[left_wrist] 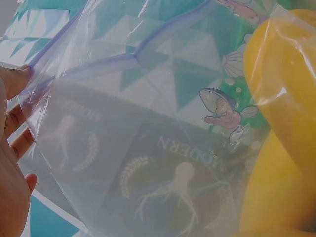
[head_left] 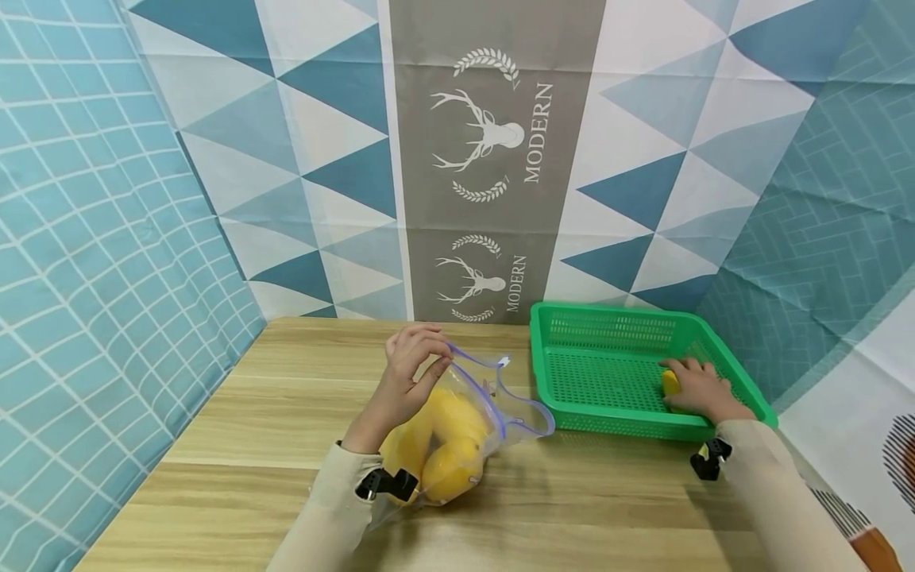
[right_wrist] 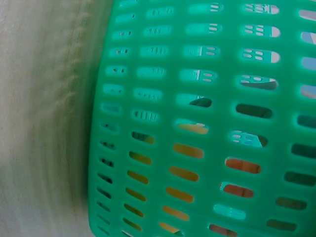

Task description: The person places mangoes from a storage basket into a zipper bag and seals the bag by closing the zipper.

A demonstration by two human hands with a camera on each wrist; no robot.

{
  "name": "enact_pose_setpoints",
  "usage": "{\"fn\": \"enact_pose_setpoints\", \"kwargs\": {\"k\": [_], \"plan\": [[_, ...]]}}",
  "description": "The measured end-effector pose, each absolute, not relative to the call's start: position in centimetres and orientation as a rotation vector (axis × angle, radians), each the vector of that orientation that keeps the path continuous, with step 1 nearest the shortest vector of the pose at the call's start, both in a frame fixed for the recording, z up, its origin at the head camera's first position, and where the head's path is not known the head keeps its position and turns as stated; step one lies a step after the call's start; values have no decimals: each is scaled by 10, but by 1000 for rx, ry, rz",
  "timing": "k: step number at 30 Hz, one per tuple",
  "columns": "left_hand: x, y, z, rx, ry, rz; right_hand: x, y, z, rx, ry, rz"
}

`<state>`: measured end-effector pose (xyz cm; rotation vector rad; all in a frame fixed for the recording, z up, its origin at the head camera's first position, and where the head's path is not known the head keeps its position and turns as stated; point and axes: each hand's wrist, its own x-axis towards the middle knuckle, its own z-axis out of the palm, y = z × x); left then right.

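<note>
My left hand (head_left: 412, 373) pinches the rim of a clear zip bag (head_left: 488, 383) with a purple-blue seal. Several smooth yellow mangoes (head_left: 452, 469) fill the bag's lower part, and its mouth gapes toward the right. Through the clear plastic in the left wrist view, printed shells and the mangoes (left_wrist: 281, 94) show up close. Inside the green basket (head_left: 600, 421), at its right end, my right hand (head_left: 700, 389) grips another yellow mango (head_left: 670, 384), mostly covered by the fingers. In the right wrist view, the slotted basket wall (right_wrist: 197, 113) hides most of that hand and mango.
Both the bag and the basket rest on a wooden table (head_left: 236, 445). A patterned cloth wall (head_left: 493, 206) rises behind the table, with blue tiled cloth (head_left: 121, 222) at the left. The basket's near rim stands in front of the right hand.
</note>
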<state>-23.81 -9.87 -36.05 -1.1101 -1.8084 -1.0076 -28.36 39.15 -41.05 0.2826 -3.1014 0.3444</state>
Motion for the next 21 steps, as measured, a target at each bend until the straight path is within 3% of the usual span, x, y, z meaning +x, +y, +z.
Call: {"fn": "enact_pose_setpoints", "kwargs": {"k": [21], "plan": [[-239, -98, -363, -1107, -1823, -1013, -292, 400, -416, 308, -3218, 353]]}}
